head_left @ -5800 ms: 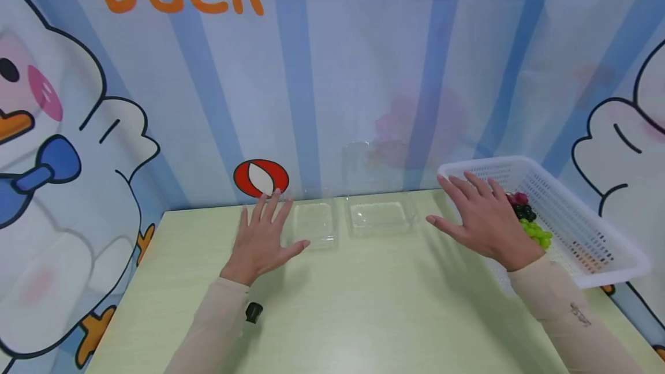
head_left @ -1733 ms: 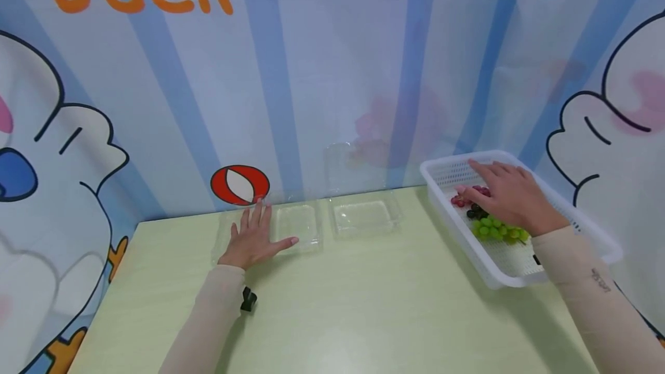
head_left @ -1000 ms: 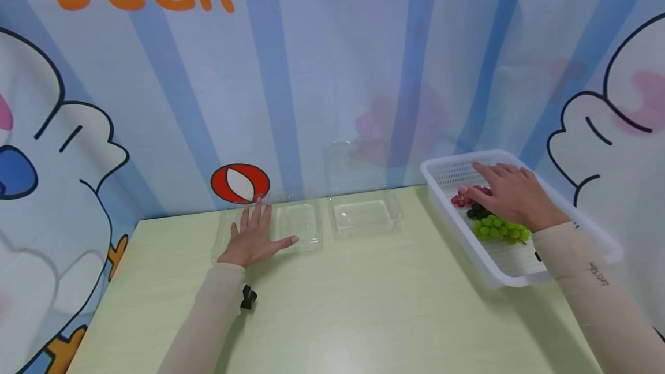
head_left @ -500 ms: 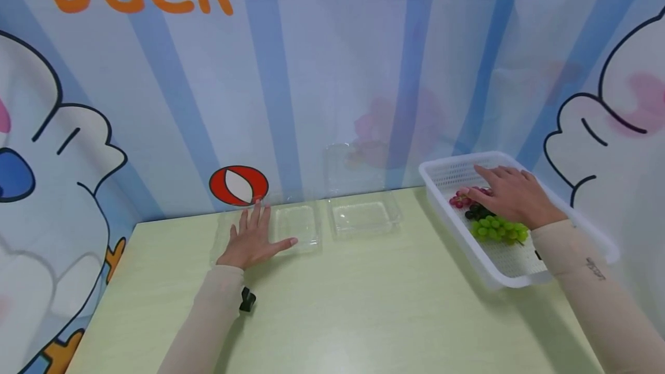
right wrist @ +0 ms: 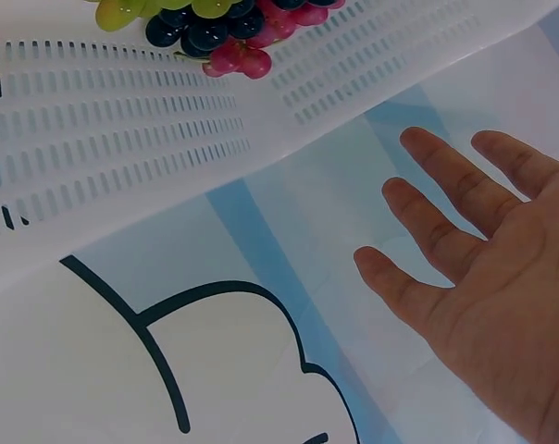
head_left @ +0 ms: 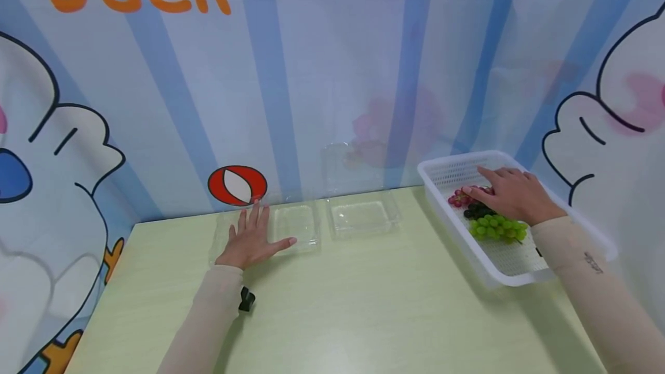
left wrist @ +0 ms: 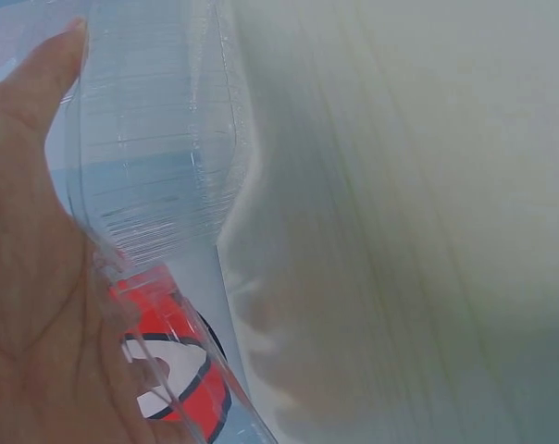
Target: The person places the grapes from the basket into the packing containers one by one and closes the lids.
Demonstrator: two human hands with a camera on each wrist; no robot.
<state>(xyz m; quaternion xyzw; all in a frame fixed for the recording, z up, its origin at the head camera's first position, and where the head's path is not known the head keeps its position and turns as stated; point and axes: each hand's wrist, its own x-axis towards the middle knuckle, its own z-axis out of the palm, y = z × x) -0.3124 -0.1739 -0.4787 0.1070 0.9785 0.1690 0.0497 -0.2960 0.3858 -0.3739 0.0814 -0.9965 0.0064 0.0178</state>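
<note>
My left hand (head_left: 251, 241) is spread flat over the flipped-open side of a clear plastic clamshell box (head_left: 297, 225), its fingers straight. The left wrist view puts the palm (left wrist: 39, 268) close against clear plastic; I cannot tell whether it presses. My right hand (head_left: 514, 195) hovers over a white perforated basket (head_left: 457, 235), fingers extended and holding nothing. Under and beside it in the basket lie red grapes (head_left: 459, 198), black grapes (head_left: 474, 210) and green grapes (head_left: 496, 228). The right wrist view has that hand (right wrist: 511, 277) apart from the grapes (right wrist: 205, 32).
A second clear clamshell box (head_left: 363, 215) stands to the right of the first, its lid (head_left: 353, 166) raised against the backdrop. The pale table (head_left: 353, 305) ends at a striped duck-print curtain (head_left: 312, 74).
Since the oldest frame my right hand has moved right, from the basket's left rim to over its inside, and the view has shifted. During the last second both hands stay nearly still.
</note>
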